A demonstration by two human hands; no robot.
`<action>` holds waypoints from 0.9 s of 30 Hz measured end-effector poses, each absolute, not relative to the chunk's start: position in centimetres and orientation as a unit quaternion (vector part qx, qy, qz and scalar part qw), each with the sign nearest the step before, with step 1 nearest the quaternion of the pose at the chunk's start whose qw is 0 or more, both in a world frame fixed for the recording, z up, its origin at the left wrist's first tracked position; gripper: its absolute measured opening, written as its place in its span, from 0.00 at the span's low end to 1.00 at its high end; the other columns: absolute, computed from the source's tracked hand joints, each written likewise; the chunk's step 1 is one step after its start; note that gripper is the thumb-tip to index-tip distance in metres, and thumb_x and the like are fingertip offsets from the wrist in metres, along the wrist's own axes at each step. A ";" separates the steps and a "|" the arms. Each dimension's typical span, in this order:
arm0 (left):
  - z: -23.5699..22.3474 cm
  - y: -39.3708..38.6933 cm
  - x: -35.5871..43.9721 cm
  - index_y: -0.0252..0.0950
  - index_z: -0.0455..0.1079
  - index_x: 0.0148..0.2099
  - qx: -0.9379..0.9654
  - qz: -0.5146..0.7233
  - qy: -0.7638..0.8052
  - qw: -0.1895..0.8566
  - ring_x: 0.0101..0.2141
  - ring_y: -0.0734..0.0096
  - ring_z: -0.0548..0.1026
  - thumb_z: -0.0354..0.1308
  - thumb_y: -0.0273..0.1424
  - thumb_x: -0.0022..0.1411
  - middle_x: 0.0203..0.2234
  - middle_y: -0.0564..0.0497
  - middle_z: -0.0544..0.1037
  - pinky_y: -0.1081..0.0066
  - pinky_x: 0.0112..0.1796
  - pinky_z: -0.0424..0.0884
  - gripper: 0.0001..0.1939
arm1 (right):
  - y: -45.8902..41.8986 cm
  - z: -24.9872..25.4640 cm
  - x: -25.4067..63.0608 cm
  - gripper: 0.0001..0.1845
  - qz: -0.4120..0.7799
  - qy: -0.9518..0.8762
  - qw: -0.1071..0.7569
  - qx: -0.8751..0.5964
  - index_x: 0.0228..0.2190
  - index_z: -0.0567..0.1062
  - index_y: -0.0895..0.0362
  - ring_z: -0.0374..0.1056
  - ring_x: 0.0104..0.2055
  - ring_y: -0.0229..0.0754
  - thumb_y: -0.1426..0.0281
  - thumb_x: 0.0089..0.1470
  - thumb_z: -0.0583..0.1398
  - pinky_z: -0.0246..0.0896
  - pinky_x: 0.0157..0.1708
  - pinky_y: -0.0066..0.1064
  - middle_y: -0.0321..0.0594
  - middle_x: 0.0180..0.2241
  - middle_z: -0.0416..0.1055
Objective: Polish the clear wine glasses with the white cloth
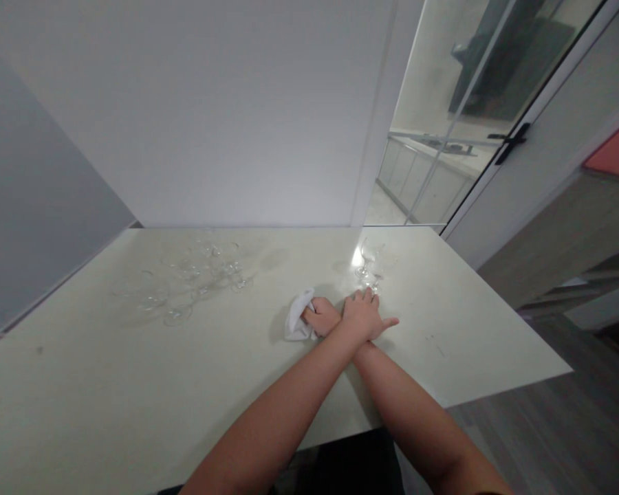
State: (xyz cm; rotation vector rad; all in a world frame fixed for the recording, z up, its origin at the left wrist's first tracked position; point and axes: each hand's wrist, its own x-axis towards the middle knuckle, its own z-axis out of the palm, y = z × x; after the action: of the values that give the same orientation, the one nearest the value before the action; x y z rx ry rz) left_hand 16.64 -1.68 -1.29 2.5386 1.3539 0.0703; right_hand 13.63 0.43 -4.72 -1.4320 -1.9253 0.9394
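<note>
My forearms cross, the left one lying over the right wrist. My left hand (362,315) is palm down with its fingers spread and thumb out to the right; nothing shows in its grasp. Just beyond its fingertips is clear glassware (367,269), faint against the tabletop; whether the fingers touch it I cannot tell. My right hand (324,316) reaches across to the left under my left forearm. It is closed on a white cloth (299,317), which bunches up around the fingers, some of them hidden inside it.
Several clear glass pieces (201,275) are grouped on the left back of the pale table (108,392). A white panel (237,124) rises along the table's back edge, with a grey wall (41,192) at left. On the right is a glazed door with a black handle (513,143).
</note>
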 end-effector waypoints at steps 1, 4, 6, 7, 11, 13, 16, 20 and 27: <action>-1.3 -1.7 16.7 0.35 0.55 0.64 0.875 0.021 0.467 0.126 0.59 0.48 0.54 0.33 0.60 0.59 0.65 0.44 0.50 0.51 0.54 0.59 0.43 | 0.4 -4.7 13.6 0.17 0.352 -0.719 0.280 -0.530 0.19 0.69 0.61 0.52 0.22 0.31 0.64 0.55 0.54 0.43 0.23 0.25 0.31 0.18 0.58; -1.2 -1.6 16.8 0.34 0.54 0.65 0.876 0.015 0.468 0.114 0.59 0.50 0.54 0.31 0.60 0.59 0.65 0.44 0.50 0.52 0.54 0.59 0.44 | 0.5 -4.8 13.7 0.17 0.357 -0.719 0.283 -0.525 0.19 0.69 0.60 0.52 0.22 0.31 0.65 0.55 0.53 0.43 0.23 0.25 0.31 0.18 0.58; -1.3 -1.5 16.8 0.34 0.53 0.65 0.875 0.013 0.471 0.108 0.59 0.51 0.55 0.31 0.60 0.60 0.65 0.44 0.50 0.52 0.53 0.59 0.44 | 0.5 -4.8 13.7 0.17 0.360 -0.717 0.283 -0.525 0.19 0.68 0.60 0.52 0.22 0.31 0.65 0.54 0.53 0.42 0.22 0.25 0.31 0.18 0.58; -1.4 -1.5 16.9 0.34 0.53 0.65 0.875 0.014 0.472 0.105 0.59 0.51 0.55 0.31 0.59 0.60 0.65 0.44 0.50 0.52 0.53 0.59 0.43 | 0.5 -4.8 13.7 0.17 0.363 -0.717 0.283 -0.523 0.18 0.68 0.60 0.52 0.22 0.31 0.65 0.54 0.53 0.42 0.22 0.25 0.31 0.18 0.58; -1.4 -1.4 16.9 0.34 0.53 0.65 0.876 0.014 0.470 0.106 0.59 0.50 0.55 0.31 0.59 0.60 0.65 0.44 0.49 0.52 0.53 0.60 0.43 | 0.6 -4.9 13.7 0.18 0.364 -0.718 0.289 -0.519 0.18 0.67 0.60 0.52 0.22 0.31 0.62 0.54 0.54 0.42 0.22 0.25 0.31 0.18 0.58; -1.3 -1.4 16.9 0.35 0.53 0.65 0.876 0.010 0.470 0.110 0.59 0.49 0.54 0.32 0.59 0.60 0.65 0.44 0.49 0.52 0.53 0.59 0.42 | 0.6 -5.0 13.7 0.19 0.365 -0.716 0.294 -0.517 0.18 0.67 0.60 0.53 0.22 0.31 0.61 0.53 0.54 0.42 0.22 0.25 0.31 0.18 0.58; -1.4 -1.4 16.9 0.36 0.53 0.65 0.874 0.012 0.472 0.111 0.59 0.49 0.53 0.33 0.58 0.60 0.65 0.44 0.49 0.52 0.53 0.59 0.41 | 0.6 -5.1 13.7 0.19 0.369 -0.715 0.297 -0.514 0.18 0.67 0.60 0.53 0.22 0.32 0.62 0.54 0.53 0.42 0.22 0.25 0.31 0.18 0.58; -1.6 -1.4 16.9 0.36 0.54 0.65 0.874 0.017 0.472 0.112 0.59 0.50 0.54 0.36 0.58 0.61 0.64 0.43 0.51 0.52 0.53 0.59 0.40 | 0.6 -5.1 13.7 0.19 0.355 -0.721 0.298 -0.515 0.18 0.67 0.60 0.53 0.22 0.31 0.62 0.54 0.53 0.43 0.22 0.25 0.32 0.17 0.58; 3.0 -5.3 15.8 0.32 0.63 0.54 0.859 0.199 0.363 0.301 0.52 0.48 0.63 0.43 0.48 0.65 0.50 0.34 0.65 0.49 0.49 0.63 0.27 | 0.5 -4.8 14.0 0.19 0.374 -0.738 0.296 -0.477 0.18 0.66 0.59 0.54 0.23 0.32 0.62 0.55 0.52 0.45 0.23 0.24 0.32 0.18 0.58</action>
State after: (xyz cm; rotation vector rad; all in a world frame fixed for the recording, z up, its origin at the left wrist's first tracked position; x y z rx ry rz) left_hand 15.78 -5.35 2.97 2.2784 0.9631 0.5269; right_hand 14.05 0.48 -4.83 -1.2690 -1.9630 0.9952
